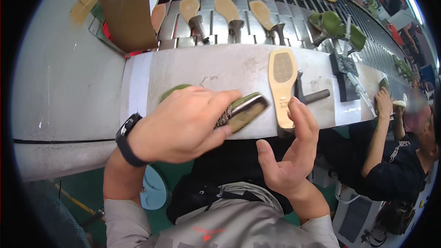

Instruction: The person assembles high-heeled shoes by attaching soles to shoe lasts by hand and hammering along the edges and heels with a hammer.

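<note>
My left hand, with a dark band at its wrist, is closed round a green shoe. The shoe's open end points right, and a dark braided trim shows by my fingers. Another green part peeks out behind that hand; my hand hides most of the shoe. My right hand is open, thumb and fingers apart, nothing in it. Its index fingertip overlaps the narrow end of a beige insole; whether they touch I cannot tell. Under that end sits a dark piece. Beside the insole lies a dark-handled hammer.
Behind the bench runs a slatted conveyor with several heeled soles and green shoes. A brown board stands at back left. A black block lies to the right, near a co-worker handling a shoe.
</note>
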Tool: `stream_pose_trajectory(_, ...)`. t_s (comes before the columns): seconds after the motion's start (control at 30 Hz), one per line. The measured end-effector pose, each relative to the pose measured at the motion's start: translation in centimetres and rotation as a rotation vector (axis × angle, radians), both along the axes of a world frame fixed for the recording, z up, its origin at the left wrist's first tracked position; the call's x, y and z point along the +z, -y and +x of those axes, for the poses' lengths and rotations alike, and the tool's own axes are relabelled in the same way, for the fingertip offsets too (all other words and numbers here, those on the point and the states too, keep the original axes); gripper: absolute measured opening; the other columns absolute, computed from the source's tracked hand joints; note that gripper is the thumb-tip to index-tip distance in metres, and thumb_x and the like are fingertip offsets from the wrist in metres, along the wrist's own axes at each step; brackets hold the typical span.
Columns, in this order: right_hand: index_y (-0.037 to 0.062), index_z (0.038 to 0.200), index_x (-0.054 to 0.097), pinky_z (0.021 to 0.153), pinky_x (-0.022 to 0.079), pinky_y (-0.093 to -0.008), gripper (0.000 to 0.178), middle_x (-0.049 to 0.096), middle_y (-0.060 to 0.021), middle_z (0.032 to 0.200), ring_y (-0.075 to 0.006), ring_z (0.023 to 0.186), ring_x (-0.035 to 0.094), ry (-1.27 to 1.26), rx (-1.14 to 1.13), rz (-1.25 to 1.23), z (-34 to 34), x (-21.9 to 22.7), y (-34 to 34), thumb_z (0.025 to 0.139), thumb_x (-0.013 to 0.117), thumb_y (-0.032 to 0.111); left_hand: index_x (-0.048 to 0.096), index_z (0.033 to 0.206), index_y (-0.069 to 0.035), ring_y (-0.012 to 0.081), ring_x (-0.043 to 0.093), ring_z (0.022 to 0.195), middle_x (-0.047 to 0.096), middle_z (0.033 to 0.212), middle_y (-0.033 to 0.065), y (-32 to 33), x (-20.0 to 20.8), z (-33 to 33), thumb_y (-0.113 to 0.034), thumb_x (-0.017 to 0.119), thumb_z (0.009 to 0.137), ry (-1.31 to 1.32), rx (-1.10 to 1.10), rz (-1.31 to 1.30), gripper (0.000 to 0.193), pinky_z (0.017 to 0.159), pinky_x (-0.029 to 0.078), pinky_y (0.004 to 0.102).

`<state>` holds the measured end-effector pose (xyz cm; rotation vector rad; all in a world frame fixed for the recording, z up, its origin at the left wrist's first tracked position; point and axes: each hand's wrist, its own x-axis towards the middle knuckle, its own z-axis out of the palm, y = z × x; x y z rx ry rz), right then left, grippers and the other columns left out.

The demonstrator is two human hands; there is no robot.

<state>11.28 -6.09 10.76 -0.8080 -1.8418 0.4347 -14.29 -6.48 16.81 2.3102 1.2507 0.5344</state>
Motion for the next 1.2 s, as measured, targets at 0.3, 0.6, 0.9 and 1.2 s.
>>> stream_pose_trajectory(0.3,0.0031,0.117,0.075,0.082,0.058,-0.0414,0.046,0.072,-0.0119,0.116,-0.0326,0.098,0.069,0.233,0.445,-0.030,-3.6,0.4,-5.5,0.072,0.082,-0.003,0.067,0.127,-0.004,0.0395,0.070,0.095,0.074,0.102,0.0155,0.4,-4.7,-1.0,-0.018,0.082,0.079,-0.128,0.107,-0.056,0.053,0.087,0.053,0.0485)
stream_pose_trajectory(0.6,0.0078,0.093,0.071,0.065,0.055,-0.0350,0.027,0.067,-0.0036,0.095,-0.0218,0.083,0.065,0.335,0.506,0.266,-4.8,-1.4,-7.2,0.069,0.082,0.009,0.054,0.143,0.008,0.0392,0.073,0.097,0.075,0.099,0.0173,0.8,-5.2,-1.5,-0.018,0.085,0.075,-0.172,0.107,-0.014,0.079,0.089,0.055,0.0482)
stream_pose_trajectory(0.9,0.0087,0.084,0.061,0.063,0.054,-0.0359,0.015,0.058,-0.0046,0.090,-0.0222,0.080,0.062,0.489,0.597,0.278,-5.1,1.0,-7.5,0.075,0.072,0.013,0.059,0.129,0.000,0.0400,0.069,0.081,0.069,0.080,0.0161,0.1,-5.2,-1.3,-0.019,0.080,0.079,-0.095,0.072,0.030,0.057,0.078,0.054,0.0480)
stream_pose_trajectory(1.2,0.0048,0.090,0.060,0.070,0.051,-0.0442,0.015,0.060,-0.0115,0.093,-0.0345,0.083,0.063,0.504,0.683,0.022,-3.6,1.7,-8.8,0.083,0.073,0.001,0.064,0.111,-0.004,0.0412,0.067,0.086,0.069,0.090,0.0154,0.2,-4.7,-0.9,-0.015,0.082,0.075,-0.124,0.098,-0.040,0.042,0.079,0.053,0.0479)
